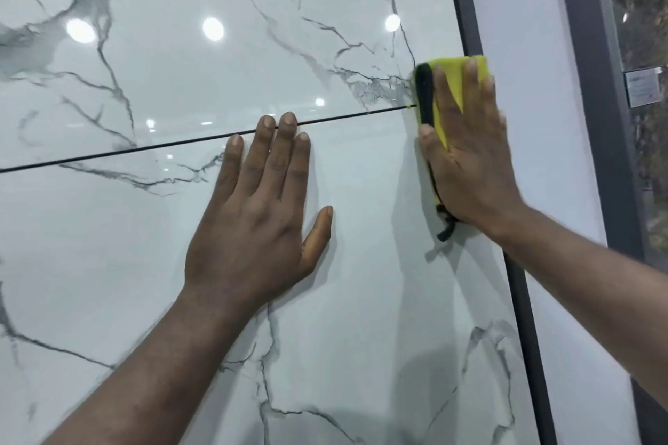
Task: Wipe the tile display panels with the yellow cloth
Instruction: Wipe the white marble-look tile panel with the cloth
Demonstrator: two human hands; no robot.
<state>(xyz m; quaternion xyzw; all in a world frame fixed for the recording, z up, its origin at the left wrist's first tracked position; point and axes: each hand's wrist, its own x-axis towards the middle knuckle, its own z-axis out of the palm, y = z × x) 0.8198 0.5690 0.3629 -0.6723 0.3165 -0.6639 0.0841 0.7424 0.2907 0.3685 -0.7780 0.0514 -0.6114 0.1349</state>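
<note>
**Flat right hand pressed yellow cloth to the marble panel's right edge**

The right hand [470, 163] lay flat over the yellow cloth [453, 83]. Its fingers were straight and slightly spread and pointed upward, pushing the cloth against the glossy surface rather than curling round it. The folded cloth sat at the far right of the white, grey-veined panel, across the thin dark seam [144, 148] that divided the upper tile [217, 76] from the lower tile [361, 318]. Its right side reached the dark frame strip [466, 11]. A black band [424, 94] ran down the cloth's left edge, and a black cord [446, 228] hung out below the heel of the hand.

The left hand [253, 224] rested open on the lower tile, well left of the cloth, palm to the surface. Its fingers were together, the thumb was out to the right, and the fingertips just crossed the seam.

Round light spots [213, 29] reflected in the upper tile. Beyond the frame strip stood a plain white panel [524, 47], then a second dark upright [592, 47] carrying a small label plate [645, 87] whose print was too blurred to read
</note>
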